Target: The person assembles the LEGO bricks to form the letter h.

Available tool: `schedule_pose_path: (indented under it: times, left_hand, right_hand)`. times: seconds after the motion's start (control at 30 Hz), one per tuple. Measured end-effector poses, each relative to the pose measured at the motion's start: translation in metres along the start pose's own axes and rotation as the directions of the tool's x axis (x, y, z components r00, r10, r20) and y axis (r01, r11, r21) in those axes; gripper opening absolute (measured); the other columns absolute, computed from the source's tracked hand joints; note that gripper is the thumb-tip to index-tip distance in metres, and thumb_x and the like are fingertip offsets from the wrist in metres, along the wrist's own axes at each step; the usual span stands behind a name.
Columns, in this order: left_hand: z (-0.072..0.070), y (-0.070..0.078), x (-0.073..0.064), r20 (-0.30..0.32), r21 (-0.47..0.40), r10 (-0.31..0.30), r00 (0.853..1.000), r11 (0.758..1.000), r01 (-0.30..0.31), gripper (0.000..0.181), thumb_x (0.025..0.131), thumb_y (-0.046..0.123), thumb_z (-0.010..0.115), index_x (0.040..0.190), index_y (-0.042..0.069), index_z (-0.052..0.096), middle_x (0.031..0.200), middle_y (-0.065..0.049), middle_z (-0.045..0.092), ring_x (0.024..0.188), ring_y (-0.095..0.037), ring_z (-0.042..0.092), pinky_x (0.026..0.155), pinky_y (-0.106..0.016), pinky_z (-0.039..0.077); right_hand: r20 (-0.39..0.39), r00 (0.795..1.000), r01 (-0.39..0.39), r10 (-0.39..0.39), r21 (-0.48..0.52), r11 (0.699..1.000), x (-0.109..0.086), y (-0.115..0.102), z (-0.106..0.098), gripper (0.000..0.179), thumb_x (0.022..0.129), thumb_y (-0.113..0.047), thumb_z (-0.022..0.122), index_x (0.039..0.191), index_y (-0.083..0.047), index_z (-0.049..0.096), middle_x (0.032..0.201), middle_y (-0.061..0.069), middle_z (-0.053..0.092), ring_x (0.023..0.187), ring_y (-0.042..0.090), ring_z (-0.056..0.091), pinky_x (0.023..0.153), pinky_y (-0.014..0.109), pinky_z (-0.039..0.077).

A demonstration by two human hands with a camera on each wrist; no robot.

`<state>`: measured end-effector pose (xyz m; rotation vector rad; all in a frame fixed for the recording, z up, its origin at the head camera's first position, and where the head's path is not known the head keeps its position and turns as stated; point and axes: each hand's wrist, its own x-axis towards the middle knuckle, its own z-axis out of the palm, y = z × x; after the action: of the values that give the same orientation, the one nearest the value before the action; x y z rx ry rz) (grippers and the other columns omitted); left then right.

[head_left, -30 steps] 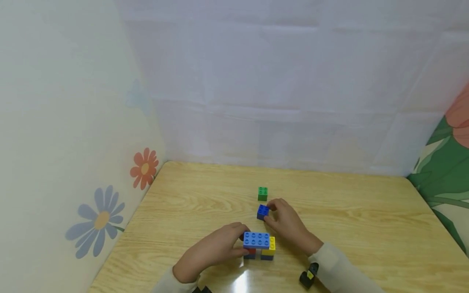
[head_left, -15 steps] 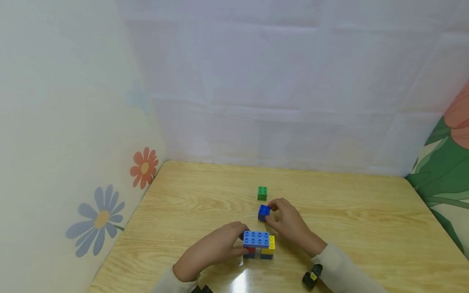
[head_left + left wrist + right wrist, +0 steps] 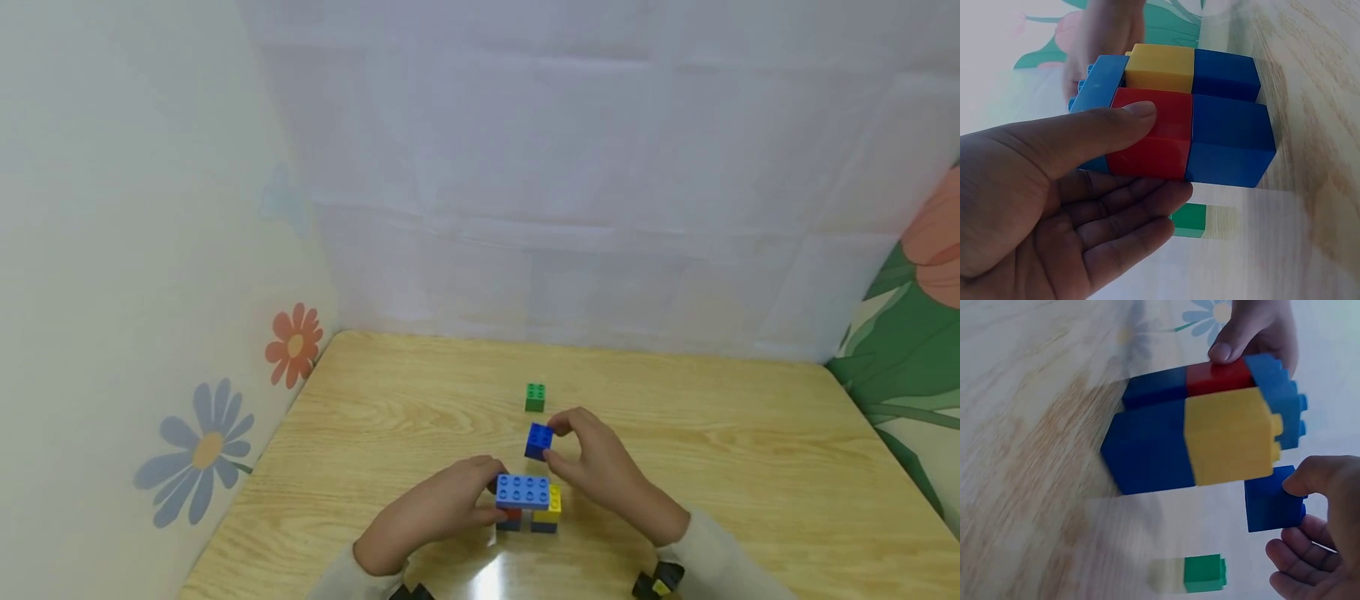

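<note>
My left hand (image 3: 450, 504) grips the left pillar of a small brick structure, thumb on the near face of its red brick (image 3: 1160, 134) and fingers behind. Under the red brick is a dark blue brick (image 3: 1232, 140). The right pillar has a yellow brick (image 3: 1229, 437) on another dark blue brick (image 3: 1147, 450). A light blue eight-stud brick (image 3: 522, 492) bridges both pillars, leaving some yellow studs bare. Just behind the structure, my right hand (image 3: 600, 458) pinches a loose dark blue four-stud brick (image 3: 1272, 503) between thumb and fingers, slightly tilted and held above the table.
A green four-stud brick (image 3: 535, 397) stands on the wooden table (image 3: 712, 433), farther back than both hands. A pale cloth wall (image 3: 570, 250) rises at the table's back edge, and a flower-printed wall (image 3: 150, 292) runs along the left.
My right hand has raised the dark blue four-stud brick a little and tilted it, while its wrist shifted right. The left hand keeps its grip on the structure, and the green brick stays put.
</note>
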<state>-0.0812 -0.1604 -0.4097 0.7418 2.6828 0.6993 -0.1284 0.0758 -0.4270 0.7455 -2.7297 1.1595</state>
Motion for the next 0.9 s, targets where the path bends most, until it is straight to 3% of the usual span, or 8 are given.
schedule_pose_path:
  times: [0.13,0.33,0.6,0.9]
  left_hand:
    - [0.000,0.000,0.000,0.000,-0.002,0.001,1.000,1.000,-0.001,0.033,0.085,0.029,0.077,0.110,0.012,0.063,0.097,0.010,0.062,0.091,-0.007,0.060,0.078,-0.023,0.052]
    - [0.000,-0.002,0.001,-0.023,0.000,0.022,0.999,1.000,-0.022,0.031,0.085,0.030,0.077,0.106,0.014,0.062,0.095,0.011,0.061,0.089,-0.006,0.060,0.076,-0.023,0.052]
    - [-0.001,-0.002,0.001,-0.024,-0.019,0.043,0.999,0.999,-0.044,0.025,0.086,0.029,0.076,0.102,0.017,0.062,0.095,0.012,0.062,0.090,-0.007,0.061,0.077,-0.023,0.052]
    - [-0.001,-0.001,0.001,-0.046,-0.020,0.060,0.997,0.998,-0.061,0.024,0.086,0.034,0.075,0.099,0.019,0.061,0.094,0.012,0.062,0.089,-0.008,0.061,0.076,-0.023,0.052]
  right_hand:
    - [-0.019,0.999,0.051,-0.050,0.002,0.999,-0.005,-0.009,-0.006,0.035,0.084,-0.025,0.077,0.114,-0.019,0.061,0.106,-0.011,0.059,0.099,0.007,0.057,0.087,0.039,0.053]
    - [-0.041,0.991,0.125,-0.124,0.018,0.992,-0.011,-0.023,-0.011,0.034,0.083,-0.025,0.078,0.113,-0.023,0.061,0.106,-0.017,0.058,0.099,0.002,0.055,0.086,0.030,0.053]
    - [-0.054,0.967,0.248,-0.247,0.014,0.969,-0.021,-0.033,-0.010,0.035,0.084,-0.023,0.077,0.114,-0.021,0.060,0.109,-0.015,0.058,0.103,0.004,0.055,0.086,0.031,0.053]
    - [-0.057,0.952,0.304,-0.302,0.026,0.952,-0.022,-0.037,-0.009,0.036,0.085,-0.021,0.076,0.117,-0.016,0.061,0.110,-0.013,0.058,0.102,0.005,0.056,0.086,0.030,0.053]
